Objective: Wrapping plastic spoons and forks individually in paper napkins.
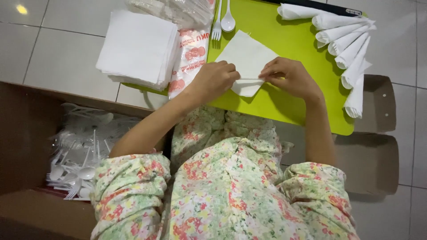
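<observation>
Fingers of the left hand curl down onto a white paper napkin on the lime-green board; the right hand pinches its lower fold. Pressed unevenly, the fold may skew or the thin paper may tear. Left of the knees, loose plastic spoons and forks blur together in a box. The rolled napkins at right hide their contents.

Soft matt paper napkin, smooth lime plastic board, glossy white plastic cutlery.
</observation>
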